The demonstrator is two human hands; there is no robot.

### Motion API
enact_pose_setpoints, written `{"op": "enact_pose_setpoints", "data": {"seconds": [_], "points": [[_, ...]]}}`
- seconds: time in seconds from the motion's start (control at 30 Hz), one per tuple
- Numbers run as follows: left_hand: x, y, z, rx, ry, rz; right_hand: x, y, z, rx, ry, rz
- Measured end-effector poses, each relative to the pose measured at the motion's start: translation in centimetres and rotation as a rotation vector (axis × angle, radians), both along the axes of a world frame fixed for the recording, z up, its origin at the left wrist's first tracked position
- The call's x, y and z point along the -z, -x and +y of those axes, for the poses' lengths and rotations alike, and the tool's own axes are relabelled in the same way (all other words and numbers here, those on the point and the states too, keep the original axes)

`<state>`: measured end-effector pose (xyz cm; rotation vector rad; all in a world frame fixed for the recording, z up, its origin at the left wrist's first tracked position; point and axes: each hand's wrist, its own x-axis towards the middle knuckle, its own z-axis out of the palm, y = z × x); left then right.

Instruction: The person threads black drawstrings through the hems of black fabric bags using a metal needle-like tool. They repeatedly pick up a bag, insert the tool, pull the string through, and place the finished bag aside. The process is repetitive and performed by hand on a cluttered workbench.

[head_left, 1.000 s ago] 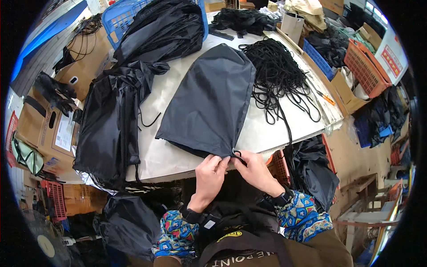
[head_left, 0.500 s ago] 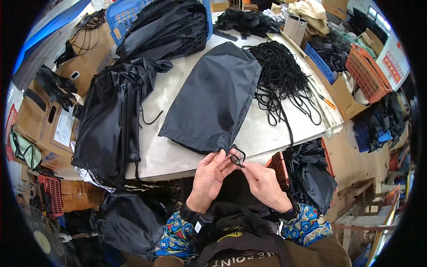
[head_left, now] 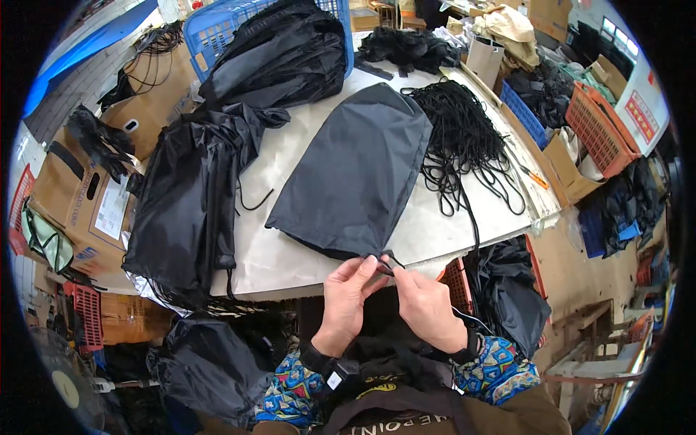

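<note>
The black drawstring bag [head_left: 351,170] is made of smooth, faintly glossy cloth, the cord bundle [head_left: 464,127] of matt textile; the blue basket [head_left: 217,38] is made of plastic, the carton [head_left: 61,194] of matt cardboard.

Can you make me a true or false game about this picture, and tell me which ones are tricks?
1. The left hand and right hand are both at the near corner of the big black bag. True.
2. The cord pile is on the left of that bag. False: it is on the right.
3. An orange tool lies to the right of the cord pile. True.
4. The blue basket at the top left is empty. False: it holds a heap of black cloth.
5. The sleeves have colourful patterns. True.
</note>
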<state>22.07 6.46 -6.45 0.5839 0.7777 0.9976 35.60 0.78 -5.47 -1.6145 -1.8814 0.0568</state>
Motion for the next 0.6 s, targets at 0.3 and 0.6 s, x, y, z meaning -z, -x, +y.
{"op": "enact_pose_setpoints", "data": {"seconds": [0.3, 0.6], "points": [[-1.0, 3.2, 2.1, -0.303, -0.107, 0.049, -1.1, -4.6, -0.3, -0.25, 0.081, 0.07], [0.6, 1.9, 0.1, -0.16, -0.108, 0.093, -1.8, -3.3, -0.6, -0.347, 0.433, 0.395]]}}
